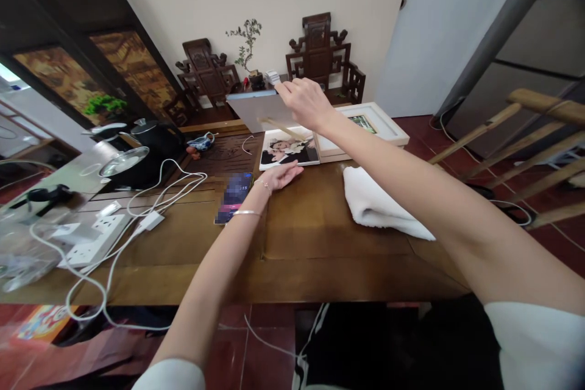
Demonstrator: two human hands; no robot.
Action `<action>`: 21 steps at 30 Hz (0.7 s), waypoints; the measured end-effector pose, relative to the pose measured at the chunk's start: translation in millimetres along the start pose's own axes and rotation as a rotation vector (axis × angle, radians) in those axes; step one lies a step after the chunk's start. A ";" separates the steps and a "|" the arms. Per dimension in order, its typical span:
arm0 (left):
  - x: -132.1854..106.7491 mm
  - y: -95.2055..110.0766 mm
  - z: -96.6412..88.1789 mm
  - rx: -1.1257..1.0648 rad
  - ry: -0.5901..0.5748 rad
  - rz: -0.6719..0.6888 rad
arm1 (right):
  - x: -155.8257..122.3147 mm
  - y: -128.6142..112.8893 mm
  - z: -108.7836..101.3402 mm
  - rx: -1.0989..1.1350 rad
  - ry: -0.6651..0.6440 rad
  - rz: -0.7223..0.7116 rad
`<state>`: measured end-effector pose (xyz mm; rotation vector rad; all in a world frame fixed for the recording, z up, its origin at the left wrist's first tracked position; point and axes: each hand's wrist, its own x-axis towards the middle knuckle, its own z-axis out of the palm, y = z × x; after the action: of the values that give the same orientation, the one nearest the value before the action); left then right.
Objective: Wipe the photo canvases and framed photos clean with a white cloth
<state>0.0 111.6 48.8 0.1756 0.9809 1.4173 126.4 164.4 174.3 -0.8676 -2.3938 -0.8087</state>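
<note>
The right hand (304, 102) pinches the corner of a grey panel (256, 111), holding it tilted above the photo (289, 152). The left hand (280, 175) lies flat and open on the worktop (320, 237), just beside the photo. Moving the panel on seems to call for a steady, level carry.

Grey board (253, 111) raised, tilted, photo (287, 152) flat beneath

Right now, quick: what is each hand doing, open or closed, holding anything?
Left hand: open, flat on the table by the photo print, holding nothing.
Right hand: closed on the top edge of a grey panel, lifted above the table.
</note>
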 end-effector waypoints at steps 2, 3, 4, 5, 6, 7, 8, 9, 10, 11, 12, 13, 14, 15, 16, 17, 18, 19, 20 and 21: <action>-16.0 12.4 7.1 0.045 -0.066 -0.042 | -1.9 1.2 -2.7 -0.030 -0.005 -0.017; -26.4 19.0 12.1 0.052 -0.177 0.027 | -3.4 1.5 -4.8 -0.045 -0.007 -0.029; -38.0 25.7 17.8 0.016 -0.301 0.109 | -5.2 1.4 -7.3 -0.059 -0.006 -0.044; -50.7 32.1 24.0 -0.038 -0.370 0.200 | -7.4 1.0 -10.3 -0.070 -0.003 -0.059; -63.7 38.0 30.5 -0.080 -0.401 0.275 | -10.0 0.2 -13.8 -0.075 0.002 -0.074; -76.5 43.2 37.0 -0.096 -0.432 0.325 | -13.0 -1.2 -17.7 -0.076 0.005 -0.088; -88.4 47.3 43.2 -0.098 -0.470 0.359 | -16.2 -2.9 -22.2 -0.072 0.005 -0.103; -98.6 50.1 48.8 -0.096 -0.513 0.385 | -19.7 -4.9 -26.9 -0.066 0.000 -0.118; -106.8 51.6 53.6 -0.092 -0.512 0.397 | -23.4 -7.1 -32.0 -0.059 -0.010 -0.133; -112.7 51.6 57.5 -0.079 -0.484 0.399 | -27.3 -9.3 -37.2 -0.053 -0.025 -0.150; -116.5 50.5 60.2 -0.073 -0.434 0.436 | -31.2 -11.4 -42.4 -0.048 -0.045 -0.169; -118.5 48.5 61.8 -0.080 -0.386 0.460 | -35.2 -13.4 -47.3 -0.046 -0.067 -0.189; -119.2 45.9 62.3 -0.096 -0.340 0.472 | -39.1 -15.3 -51.9 -0.045 -0.088 -0.209; -119.3 43.0 62.0 -0.108 -0.313 0.469 | -42.9 -16.9 -55.9 -0.043 -0.107 -0.227; -119.1 40.2 61.2 -0.117 -0.293 0.460 | -46.5 -18.4 -59.4 -0.037 -0.121 -0.245; -119.2 37.6 60.1 -0.123 -0.276 0.447 | -49.9 -19.6 -62.2 -0.025 -0.129 -0.263; -119.7 35.2 59.0 -0.126 -0.263 0.435 | -53.1 -20.5 -64.4 -0.009 -0.127 -0.279; -120.8 33.0 58.2 -0.128 -0.249 0.428 | -56.1 -21.0 -66.1 0.010 -0.117 -0.297; -122.6 30.9 57.5 -0.129 -0.237 0.426 | -58.9 -21.0 -67.3 0.031 -0.103 -0.313; -124.8 28.7 56.8 -0.128 -0.226 0.428 | -61.7 -20.4 -68.1 0.050 -0.088 -0.326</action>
<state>34.6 33.5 159.8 0.4613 0.6857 1.7998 170.0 81.1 179.3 -0.5081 -2.6624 -0.8387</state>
